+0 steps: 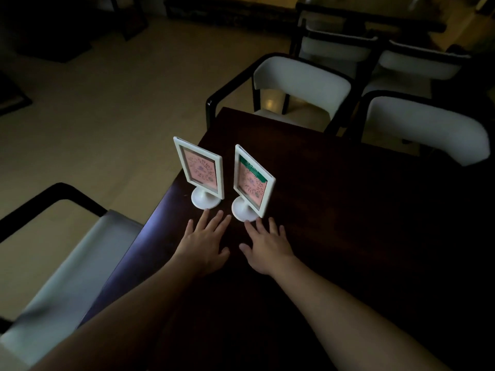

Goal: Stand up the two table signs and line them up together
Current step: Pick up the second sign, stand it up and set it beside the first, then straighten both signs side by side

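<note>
Two white-framed table signs stand upright side by side on round white bases near the left edge of the dark table [334, 199]. The left sign [199, 167] holds a pink card. The right sign [253, 183] holds a pink card with a green band on top and stands slightly nearer to me. My left hand [206, 243] lies flat on the table just below the left sign's base, fingers spread, fingertips almost touching it. My right hand [267, 247] lies flat just below the right sign's base, also holding nothing.
A white-cushioned chair with a black frame [300, 87] stands at the table's far end, another [426, 127] at the far right. A third chair [67, 266] sits close to the table's left edge. Beige floor lies beyond.
</note>
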